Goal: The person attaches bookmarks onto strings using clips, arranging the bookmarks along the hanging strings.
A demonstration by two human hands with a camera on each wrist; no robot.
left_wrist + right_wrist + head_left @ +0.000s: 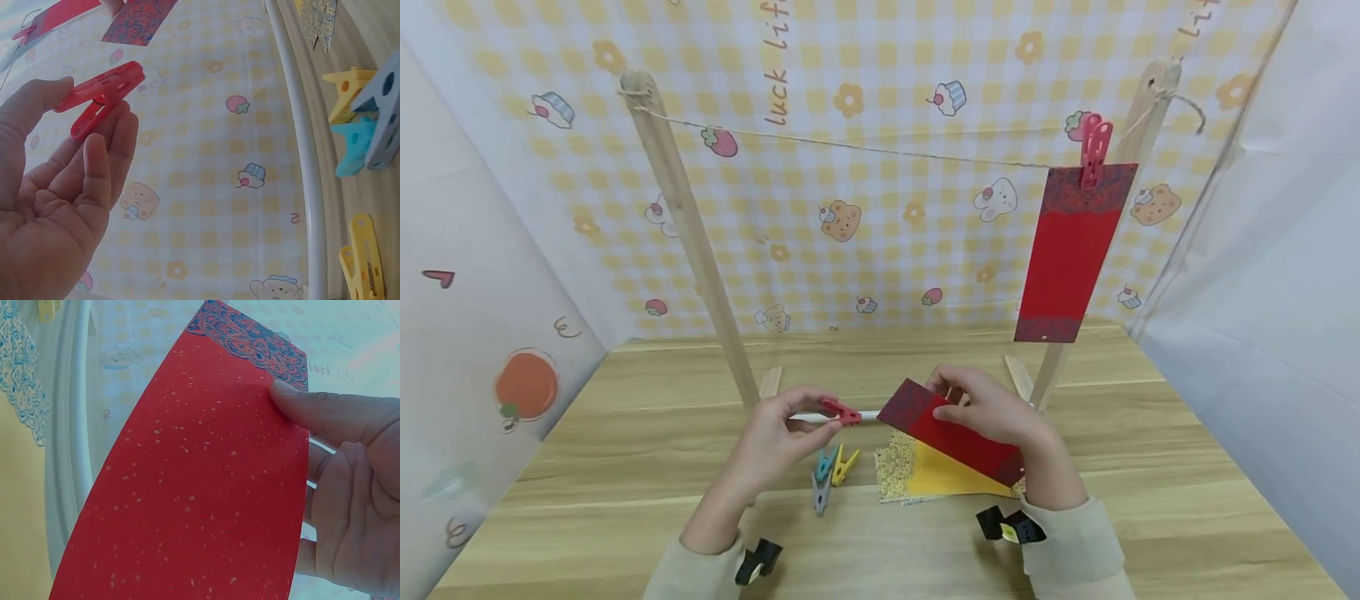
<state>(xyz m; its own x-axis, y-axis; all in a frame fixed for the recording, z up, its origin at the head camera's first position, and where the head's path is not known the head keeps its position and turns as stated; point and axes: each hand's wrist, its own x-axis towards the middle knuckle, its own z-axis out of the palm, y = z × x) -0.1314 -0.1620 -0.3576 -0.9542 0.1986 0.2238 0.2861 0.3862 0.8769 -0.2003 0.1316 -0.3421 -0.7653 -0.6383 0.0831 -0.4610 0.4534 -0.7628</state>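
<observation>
Between thumb and fingertips, my left hand (786,432) pinches a red clothespin (103,97) by its handle ends. My right hand (988,406) holds a red paper strip (187,475) by one long edge, thumb on the near face and fingers behind. The strip has dark patterned ends and light flecks, and it tilts down to the right in the head view. Its upper left end is close to the clothespin but apart from it. Beneath the strip lie yellow patterned papers (951,475) on the table.
A string (850,146) runs between two wooden posts (688,225). Another red strip (1067,258) hangs at its right end under red clothespins (1094,152). Grey (821,492), blue (826,461) and yellow clothespins (845,467) lie on the table (602,467). A white rod (300,125) crosses low between the posts.
</observation>
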